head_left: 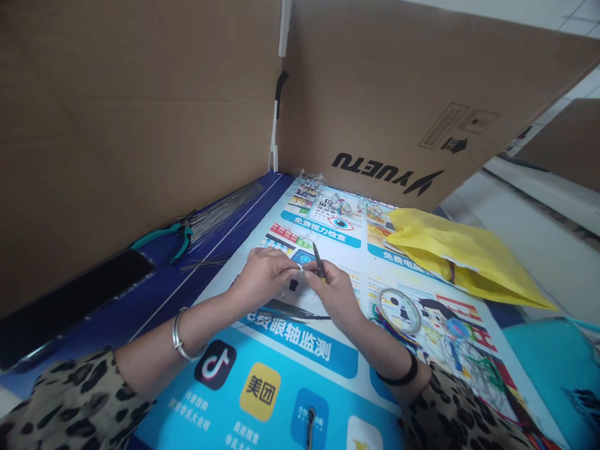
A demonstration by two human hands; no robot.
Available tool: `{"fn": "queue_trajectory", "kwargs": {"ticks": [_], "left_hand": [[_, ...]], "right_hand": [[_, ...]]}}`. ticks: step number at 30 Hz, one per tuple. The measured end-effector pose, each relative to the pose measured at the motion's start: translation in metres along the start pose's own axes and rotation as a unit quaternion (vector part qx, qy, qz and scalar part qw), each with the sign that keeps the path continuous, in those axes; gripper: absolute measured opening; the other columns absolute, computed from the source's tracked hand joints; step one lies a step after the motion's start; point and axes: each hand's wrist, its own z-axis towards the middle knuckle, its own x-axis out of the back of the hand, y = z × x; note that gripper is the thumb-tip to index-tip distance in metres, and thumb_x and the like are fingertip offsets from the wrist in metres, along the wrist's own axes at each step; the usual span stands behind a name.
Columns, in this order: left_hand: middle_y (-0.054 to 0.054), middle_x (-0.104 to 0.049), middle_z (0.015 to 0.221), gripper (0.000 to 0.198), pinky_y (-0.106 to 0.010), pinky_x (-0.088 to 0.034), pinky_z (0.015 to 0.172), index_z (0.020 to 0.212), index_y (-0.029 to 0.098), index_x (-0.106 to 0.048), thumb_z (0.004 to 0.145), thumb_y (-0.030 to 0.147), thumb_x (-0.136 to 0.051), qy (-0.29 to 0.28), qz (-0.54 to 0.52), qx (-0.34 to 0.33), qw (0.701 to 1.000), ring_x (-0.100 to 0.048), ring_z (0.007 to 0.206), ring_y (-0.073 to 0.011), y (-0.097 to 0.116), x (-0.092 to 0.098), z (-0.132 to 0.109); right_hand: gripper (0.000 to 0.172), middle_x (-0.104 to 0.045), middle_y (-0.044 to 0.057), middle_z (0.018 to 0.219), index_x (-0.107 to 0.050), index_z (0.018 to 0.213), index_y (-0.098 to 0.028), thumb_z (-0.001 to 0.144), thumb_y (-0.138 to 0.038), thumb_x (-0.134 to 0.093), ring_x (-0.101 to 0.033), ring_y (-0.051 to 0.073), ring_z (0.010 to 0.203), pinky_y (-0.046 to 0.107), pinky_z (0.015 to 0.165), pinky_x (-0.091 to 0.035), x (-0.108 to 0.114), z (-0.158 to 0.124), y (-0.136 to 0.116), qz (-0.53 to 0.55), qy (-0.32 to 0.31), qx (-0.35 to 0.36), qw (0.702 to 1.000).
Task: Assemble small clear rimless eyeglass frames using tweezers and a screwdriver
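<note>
My left hand [267, 275] is closed in a pinch at the middle of the printed sheet. Its thumb and fingertips meet around a tiny whitish piece too small to name. Close beside it, my right hand [335, 290] is also closed, its thumb and forefinger tips at the same spot. A small pointed dark metal tool [317, 255] is gripped in the right hand, its tip pointing up and away; its lower part is hidden by the fingers. Under the hands lies a bundle of thin dark strands [295, 310] on the printed sheet [225, 381].
Cardboard walls [375, 81] stand behind and left. At left lie teal-handled pliers [180, 237], thin wires [225, 212] and a black phone [75, 306]. To the right are a wire coil [399, 311], coloured strands [487, 369], a yellow bag [469, 253] and a teal pouch [553, 362].
</note>
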Motion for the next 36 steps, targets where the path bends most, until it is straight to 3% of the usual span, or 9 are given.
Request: {"fn": "queue_trajectory", "kwargs": {"ticks": [4,9,15,21,27,36], "left_hand": [[0.001,-0.064,0.074,0.014,-0.035,-0.031,0.082,0.071,0.021,-0.065,0.080,0.023,-0.054,0.039,0.060,-0.070,0.995,-0.054,0.081,-0.0164,0.001,-0.005,-0.003],[-0.001,-0.065,0.072,0.020,-0.033,-0.035,0.077,0.074,0.018,-0.063,0.085,0.021,-0.046,0.019,0.062,-0.126,0.990,-0.055,0.074,-0.0148,-0.004,-0.011,-0.005],[0.000,-0.060,0.067,0.020,-0.028,-0.037,0.069,0.073,0.018,-0.060,0.086,0.024,-0.046,0.015,-0.015,-0.048,0.999,-0.053,0.068,-0.0129,-0.004,-0.012,-0.005],[0.000,-0.056,0.068,0.021,-0.025,-0.038,0.068,0.067,0.016,-0.056,0.085,0.022,-0.046,0.037,-0.104,-0.020,0.994,-0.051,0.072,-0.0123,0.000,-0.009,-0.003],[0.000,-0.053,0.066,0.021,-0.025,-0.038,0.067,0.063,0.016,-0.053,0.082,0.019,-0.045,0.048,-0.125,-0.008,0.991,-0.050,0.070,-0.0121,0.003,-0.008,-0.005],[-0.001,-0.053,0.067,0.020,-0.026,-0.038,0.066,0.063,0.016,-0.051,0.081,0.019,-0.046,0.077,-0.119,0.014,0.990,-0.048,0.068,-0.0125,0.003,-0.009,-0.005]], "right_hand": [[0.012,-0.059,-0.002,0.070,-0.059,0.077,-0.018,0.075,-0.029,-0.054,-0.051,0.012,0.067,0.024,0.064,-0.040,0.001,0.000,-0.004,-0.012,-0.006,0.000,1.000],[0.011,-0.058,-0.002,0.067,-0.059,0.076,-0.018,0.074,-0.028,-0.054,-0.050,0.012,0.065,0.024,0.063,-0.039,0.002,0.000,-0.006,-0.026,-0.006,-0.007,1.000],[0.010,-0.057,-0.003,0.067,-0.059,0.075,-0.018,0.074,-0.027,-0.053,-0.050,0.012,0.065,0.024,0.063,-0.039,0.002,0.000,-0.006,-0.032,-0.017,-0.008,0.999],[0.017,-0.058,-0.001,0.073,-0.059,0.085,-0.018,0.072,-0.029,-0.056,-0.053,0.013,0.068,0.025,0.066,-0.042,0.000,-0.001,-0.004,-0.010,-0.025,-0.016,1.000],[0.030,-0.053,-0.003,0.072,-0.054,0.097,-0.019,0.070,-0.030,-0.060,-0.051,0.011,0.066,0.025,0.063,-0.043,-0.002,-0.002,-0.002,0.040,-0.016,-0.015,0.999],[0.027,-0.052,-0.003,0.071,-0.054,0.093,-0.020,0.068,-0.025,-0.060,-0.050,0.011,0.066,0.025,0.063,-0.043,-0.003,-0.004,-0.004,0.036,-0.034,-0.015,0.999]]}}
